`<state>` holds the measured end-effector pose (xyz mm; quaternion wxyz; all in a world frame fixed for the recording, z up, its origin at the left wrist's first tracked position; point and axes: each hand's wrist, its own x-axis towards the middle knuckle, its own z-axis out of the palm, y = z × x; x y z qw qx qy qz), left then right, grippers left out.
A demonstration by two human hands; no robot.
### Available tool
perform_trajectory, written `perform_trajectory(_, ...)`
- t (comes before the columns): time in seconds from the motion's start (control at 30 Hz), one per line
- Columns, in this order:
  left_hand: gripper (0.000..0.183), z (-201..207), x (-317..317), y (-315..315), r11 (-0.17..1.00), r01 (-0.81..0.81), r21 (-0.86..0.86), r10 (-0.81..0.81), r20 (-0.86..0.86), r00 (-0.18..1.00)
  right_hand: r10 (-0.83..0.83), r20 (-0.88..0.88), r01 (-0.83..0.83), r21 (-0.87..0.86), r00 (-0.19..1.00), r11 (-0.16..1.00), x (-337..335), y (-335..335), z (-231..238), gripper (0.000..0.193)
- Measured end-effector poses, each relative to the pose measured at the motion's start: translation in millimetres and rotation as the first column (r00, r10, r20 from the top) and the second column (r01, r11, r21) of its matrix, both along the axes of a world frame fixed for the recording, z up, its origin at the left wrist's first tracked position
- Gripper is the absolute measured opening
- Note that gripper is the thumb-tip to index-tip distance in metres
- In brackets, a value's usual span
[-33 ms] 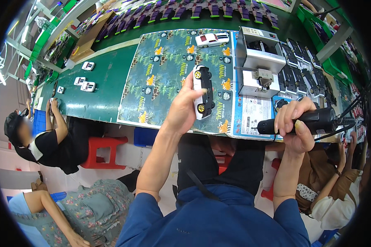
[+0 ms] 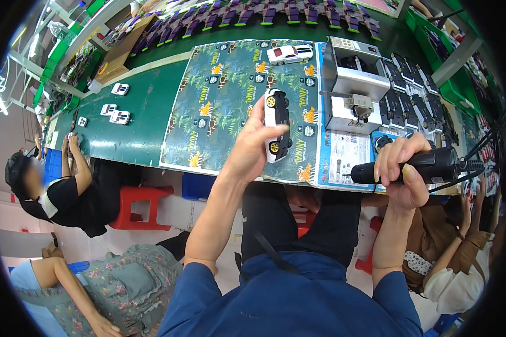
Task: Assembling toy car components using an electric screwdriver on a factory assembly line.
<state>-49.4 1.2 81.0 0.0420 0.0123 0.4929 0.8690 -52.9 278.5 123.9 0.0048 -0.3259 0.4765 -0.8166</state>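
My left hand (image 2: 252, 144) grips a white toy car (image 2: 279, 124) above the patterned mat, thumb laid across its black underside. The car is turned on its side, with its yellow-hubbed wheels showing. In my right hand (image 2: 400, 168) is a black electric screwdriver (image 2: 433, 164), fingers wrapped round its body and its tip toward the left. The screwdriver is apart from the car. Another white toy car (image 2: 289, 53) with dark stripes stands at the far edge of the mat (image 2: 225, 106).
A grey metal fixture (image 2: 354, 78) stands right of the mat. Beyond it lie several black car chassis (image 2: 410, 106). Several white car bodies (image 2: 120, 117) sit on the green table at left. Cables (image 2: 478, 146) trail from the screwdriver. Co-workers sit on both sides, one (image 2: 56, 191) at left.
My left thumb has shifted slightly across the car's underside. The right hand and screwdriver have stayed in place.
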Motion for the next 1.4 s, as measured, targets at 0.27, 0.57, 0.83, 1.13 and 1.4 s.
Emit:
perform_trajectory(0.27,0.053,-27,-5,0,0.997,-0.005,-0.072,0.006,0.007,1.0,-0.004,0.011,0.005,-0.034,1.0,0.999,2,-3,-1,0.023)
perform_trajectory(0.57,0.052,-41,-6,27,0.921,-0.064,0.383,0.003,0.158,0.987,0.071,-0.08,-0.088,-0.236,0.994,0.968,3,-31,4,0.023)
perform_trajectory(0.83,0.055,-34,0,45,0.93,-0.026,0.366,-0.035,0.16,0.986,-0.033,-0.064,0.021,-0.181,0.997,0.983,7,-55,8,0.025)
perform_trajectory(1.13,0.055,-23,4,44,0.942,-0.047,0.332,-0.016,0.184,0.983,-0.015,-0.087,0.005,-0.108,0.996,0.994,6,-56,13,0.025)
perform_trajectory(1.4,0.054,-19,3,44,0.952,-0.021,0.304,-0.028,0.157,0.987,0.011,-0.084,-0.021,-0.128,0.996,0.992,7,-55,16,0.026)
